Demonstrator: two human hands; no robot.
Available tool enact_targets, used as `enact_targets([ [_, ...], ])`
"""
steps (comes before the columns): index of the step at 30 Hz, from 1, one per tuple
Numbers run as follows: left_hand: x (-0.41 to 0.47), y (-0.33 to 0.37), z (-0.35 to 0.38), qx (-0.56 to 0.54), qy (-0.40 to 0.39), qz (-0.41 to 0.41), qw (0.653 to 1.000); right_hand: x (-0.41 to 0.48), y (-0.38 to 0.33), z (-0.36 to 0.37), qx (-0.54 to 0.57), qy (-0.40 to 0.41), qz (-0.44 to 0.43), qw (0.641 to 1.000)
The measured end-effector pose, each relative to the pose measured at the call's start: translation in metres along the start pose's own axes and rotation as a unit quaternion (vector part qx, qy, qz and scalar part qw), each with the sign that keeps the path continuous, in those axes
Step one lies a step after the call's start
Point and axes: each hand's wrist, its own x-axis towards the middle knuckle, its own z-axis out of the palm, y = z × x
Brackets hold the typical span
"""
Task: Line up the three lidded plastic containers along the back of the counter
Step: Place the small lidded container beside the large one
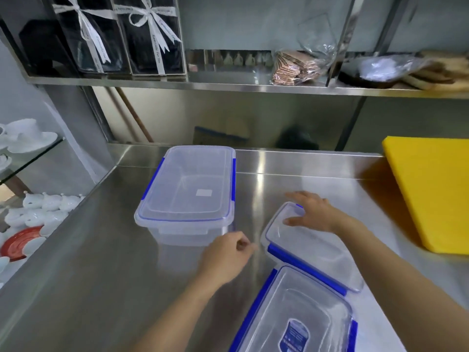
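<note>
Three clear plastic containers with blue-clipped lids stand on the steel counter [101,250]. The large one [189,189] sits near the back, left of centre. A smaller one [312,247] lies at an angle right of centre. The third [297,313], with a blue label, is at the near edge. My right hand [314,212] rests with spread fingers on the far end of the smaller container's lid. My left hand [225,255] hovers just off the large container's near right corner, fingers loosely curled, holding nothing.
A yellow cutting board [431,191] lies at the right of the counter. A steel shelf [228,85] above holds dark gift boxes with ribbons and bagged wafers. White crockery [38,209] sits on glass shelves left of the counter.
</note>
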Motion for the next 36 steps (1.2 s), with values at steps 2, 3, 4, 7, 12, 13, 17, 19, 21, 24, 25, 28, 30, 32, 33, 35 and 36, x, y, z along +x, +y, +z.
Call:
enact_targets([
  [2, 0.001, 0.006, 0.019, -0.013, -0.068, -0.023, 0.997, -0.008, 0.023, 0.001, -0.007, -0.007, 0.026, 1.0],
  [3, 0.002, 0.008, 0.027, -0.02, -0.09, -0.03, 0.995, -0.011, 0.033, 0.003, -0.01, -0.011, 0.039, 0.999],
  [4, 0.002, 0.011, 0.035, -0.029, -0.104, -0.034, 0.994, -0.015, 0.042, 0.005, -0.016, -0.016, 0.054, 0.998],
  [7, 0.002, 0.017, 0.05, -0.054, -0.125, -0.039, 0.99, -0.021, 0.064, 0.016, -0.021, -0.027, 0.106, 0.994],
  [12, -0.002, 0.028, 0.066, -0.052, -0.123, -0.026, 0.991, -0.024, 0.079, 0.03, 0.0, -0.034, 0.138, 0.99],
  [13, -0.002, 0.028, 0.068, -0.068, -0.127, -0.029, 0.989, -0.025, 0.08, 0.03, -0.008, -0.029, 0.138, 0.99],
  [17, 0.003, 0.031, 0.077, -0.15, -0.166, -0.061, 0.973, -0.026, 0.073, 0.032, -0.048, -0.005, 0.165, 0.985],
  [19, 0.012, 0.035, 0.082, -0.181, -0.175, -0.056, 0.966, -0.026, 0.066, 0.032, -0.05, 0.001, 0.193, 0.98],
  [21, 0.023, 0.038, 0.082, -0.218, -0.165, -0.058, 0.96, -0.025, 0.059, 0.034, -0.042, 0.007, 0.217, 0.975],
  [24, 0.041, 0.037, 0.077, -0.187, -0.14, -0.084, 0.969, -0.028, 0.054, 0.037, 0.0, 0.016, 0.225, 0.974],
  [25, 0.045, 0.035, 0.074, -0.154, -0.129, -0.088, 0.976, -0.03, 0.054, 0.038, 0.036, 0.016, 0.228, 0.973],
  [28, 0.046, 0.029, 0.065, -0.137, -0.073, -0.056, 0.986, -0.039, 0.062, 0.038, 0.109, 0.029, 0.189, 0.976],
  [30, 0.038, 0.025, 0.059, -0.145, -0.083, -0.006, 0.986, -0.045, 0.072, 0.035, 0.189, -0.023, 0.103, 0.976],
  [32, 0.028, 0.017, 0.057, -0.071, -0.166, 0.042, 0.983, -0.054, 0.079, 0.032, 0.216, -0.134, 0.046, 0.966],
  [33, 0.024, 0.012, 0.057, -0.008, -0.209, 0.062, 0.976, -0.058, 0.081, 0.032, 0.189, -0.181, 0.032, 0.965],
  [35, 0.017, 0.006, 0.059, 0.088, -0.248, 0.082, 0.961, -0.062, 0.082, 0.033, 0.116, -0.231, 0.018, 0.966],
  [36, 0.016, 0.006, 0.059, 0.103, -0.25, 0.082, 0.959, -0.062, 0.08, 0.034, 0.079, -0.241, 0.017, 0.967],
])
